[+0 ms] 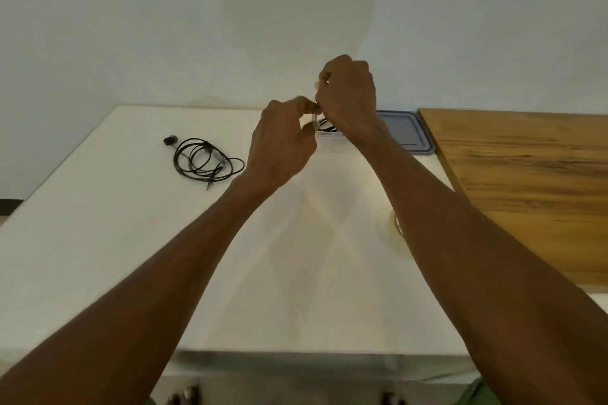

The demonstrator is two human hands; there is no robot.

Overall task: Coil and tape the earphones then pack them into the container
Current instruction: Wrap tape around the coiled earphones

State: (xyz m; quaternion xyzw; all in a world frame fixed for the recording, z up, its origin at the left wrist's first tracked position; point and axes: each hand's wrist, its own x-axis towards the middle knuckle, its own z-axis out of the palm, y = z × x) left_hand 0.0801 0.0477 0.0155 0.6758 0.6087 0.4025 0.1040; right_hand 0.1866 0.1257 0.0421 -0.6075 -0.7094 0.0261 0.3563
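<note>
Two bare hands are raised together at the centre of the frame, above a white table (98,240). The left hand (283,141) is seen with its fingers curled and its thumb and fingertips pinched on the lower part of a thin clear strip of tape (316,117). The right hand (348,95) is held just above and to the right, its fingers also curled, with the upper end of the strip pinched; this area is blurred, so the exact grip cannot be told.

A loosely coiled set of black wired earphones (207,158) is laid flat on the table at the centre left of the frame, well apart from both hands. A pale, shallow container (329,138) is partly hidden behind the right wrist, and a black cable (325,124) is seen inside it. A grey-blue rectangular lid (408,131) is laid just to its right. A clear roll of tape (393,230) is half covered by the right forearm at the centre right. A brown wooden board (526,181) is seen along the right edge.
</note>
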